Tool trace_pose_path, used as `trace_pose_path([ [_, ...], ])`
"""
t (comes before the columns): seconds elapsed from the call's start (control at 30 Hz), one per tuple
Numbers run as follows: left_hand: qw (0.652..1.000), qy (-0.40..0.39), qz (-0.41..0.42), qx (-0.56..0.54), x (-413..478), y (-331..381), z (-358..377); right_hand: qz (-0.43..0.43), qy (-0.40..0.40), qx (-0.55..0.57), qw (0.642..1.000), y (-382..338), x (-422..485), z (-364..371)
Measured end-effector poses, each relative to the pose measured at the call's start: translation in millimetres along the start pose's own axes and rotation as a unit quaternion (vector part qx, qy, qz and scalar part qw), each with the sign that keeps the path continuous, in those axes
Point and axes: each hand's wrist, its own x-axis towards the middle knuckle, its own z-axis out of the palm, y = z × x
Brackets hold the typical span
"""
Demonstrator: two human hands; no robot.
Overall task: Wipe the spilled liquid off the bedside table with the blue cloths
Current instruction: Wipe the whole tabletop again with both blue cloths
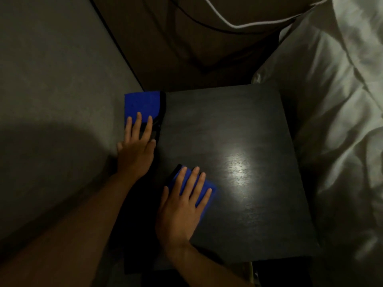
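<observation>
A dark square bedside table (238, 125) fills the middle of the head view, with a bright glare patch right of centre. One folded blue cloth (141, 105) with a black edge lies at the table's far left corner; my left hand (137, 145) rests flat with its fingertips on the cloth's near edge. A second blue cloth (207, 200) lies near the table's front left, mostly covered by my right hand (182, 206), which presses flat on it with fingers spread. I cannot make out any liquid in the dim light.
A grey wall (51, 79) runs along the table's left side. White bedding (335, 121) crowds the right edge. A brown headboard (207, 48) stands behind, with a white cable (238, 24) and a black cable (116, 36) hanging over it.
</observation>
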Motion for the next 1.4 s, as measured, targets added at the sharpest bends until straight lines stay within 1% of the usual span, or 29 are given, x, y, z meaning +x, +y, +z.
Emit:
trace_pose_path([
  [0.17, 0.999, 0.027, 0.037, -0.012, -7, -5, 4, -0.059, -0.004, -0.019, 0.998, 0, -3, -1],
  [0.27, 0.997, 0.047, 0.065, -0.013, -7, -11, 8, -0.078, -0.013, -0.023, 0.997, 0, -3, -1],
  [0.4, 0.994, 0.083, 0.068, -0.014, -10, -12, 12, -0.124, -0.017, -0.021, 0.992, 0, -4, 0],
  [0.57, 0.990, 0.110, 0.083, -0.043, -11, -18, 14, -0.170, -0.024, -0.021, 0.985, -1, -7, 5],
  [0.63, 0.989, 0.110, 0.086, -0.053, -10, -18, 14, -0.190, -0.034, -0.023, 0.981, -2, -8, 5],
  [0.8, 0.990, 0.074, 0.092, -0.075, -8, -21, 10, -0.238, -0.066, -0.014, 0.969, -11, -14, 5],
  [0.93, 0.990, 0.058, 0.101, -0.077, -5, -24, 13, -0.311, -0.089, -0.026, 0.946, -17, -18, 5],
  [1.03, 0.992, 0.064, 0.098, -0.042, -3, -23, 16, -0.365, -0.118, -0.037, 0.923, -20, -22, 6],
  [1.13, 0.994, 0.071, 0.082, 0.004, -5, -19, 19, -0.401, -0.140, -0.047, 0.904, -17, -23, 7],
  [1.2, 0.995, 0.068, 0.075, 0.012, -5, -18, 19, -0.431, -0.141, -0.057, 0.889, -11, -22, 6],
  [1.3, 0.994, 0.074, 0.082, 0.014, -7, -18, 19, -0.492, -0.140, -0.077, 0.856, 2, -21, 4],
  [1.4, 0.993, 0.083, 0.085, -0.001, -10, -15, 17, -0.525, -0.128, -0.063, 0.839, 12, -17, 2],
])
